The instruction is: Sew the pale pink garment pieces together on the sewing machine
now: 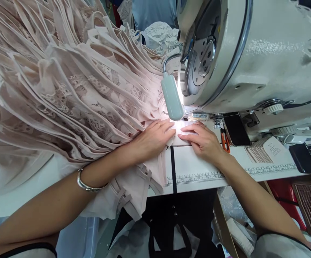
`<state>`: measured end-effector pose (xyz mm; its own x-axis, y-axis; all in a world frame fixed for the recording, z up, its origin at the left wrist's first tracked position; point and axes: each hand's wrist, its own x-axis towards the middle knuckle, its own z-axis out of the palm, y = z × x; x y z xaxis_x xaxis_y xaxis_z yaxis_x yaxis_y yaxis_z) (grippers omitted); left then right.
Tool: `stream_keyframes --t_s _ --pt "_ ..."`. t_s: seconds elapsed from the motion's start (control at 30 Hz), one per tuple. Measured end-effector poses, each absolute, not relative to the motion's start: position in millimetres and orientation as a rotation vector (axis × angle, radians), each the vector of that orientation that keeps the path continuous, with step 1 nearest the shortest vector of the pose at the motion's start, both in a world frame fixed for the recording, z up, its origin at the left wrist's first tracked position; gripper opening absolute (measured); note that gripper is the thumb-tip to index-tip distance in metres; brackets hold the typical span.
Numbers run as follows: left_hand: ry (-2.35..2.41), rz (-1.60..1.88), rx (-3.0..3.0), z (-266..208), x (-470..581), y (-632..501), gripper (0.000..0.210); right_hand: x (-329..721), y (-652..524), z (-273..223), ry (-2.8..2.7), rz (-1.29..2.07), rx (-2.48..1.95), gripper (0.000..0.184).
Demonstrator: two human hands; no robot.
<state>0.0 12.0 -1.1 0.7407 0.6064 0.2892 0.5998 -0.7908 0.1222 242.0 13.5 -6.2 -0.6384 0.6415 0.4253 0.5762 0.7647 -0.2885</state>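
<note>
My left hand rests at the edge of a pale pink lace-trimmed garment, its fingers and thumb closed on the cloth. Facing it, my right hand has its bent fingertips on a small, brightly lit pale piece of cloth; whether this belongs to the garment I cannot tell. Both hands are in front of the sewing machine, just below its small green lamp. The lamp and fingers hide the needle area. Orange-handled snips lie beside my right hand.
A large heap of pink lace garments fills the left side. To the right are a stack of printed labels, a black phone-like slab and a dark flat object. A printed ruler runs along the table's front edge.
</note>
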Motion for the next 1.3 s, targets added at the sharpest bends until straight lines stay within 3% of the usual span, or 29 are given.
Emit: stream_keyframes --t_s 0.87,1.1,1.3 --pt "1.080 0.455 2.779 6 4 24 0.026 236 13 -2 -2.516 0.104 -1.155 0.043" --pt "1.072 0.598 2.756 1 6 33 0.027 233 18 -7 -2.569 0.018 -1.234 0.042" --pt "1.122 0.646 2.653 1 8 39 0.033 233 22 -9 -2.617 0.029 -1.264 0.051"
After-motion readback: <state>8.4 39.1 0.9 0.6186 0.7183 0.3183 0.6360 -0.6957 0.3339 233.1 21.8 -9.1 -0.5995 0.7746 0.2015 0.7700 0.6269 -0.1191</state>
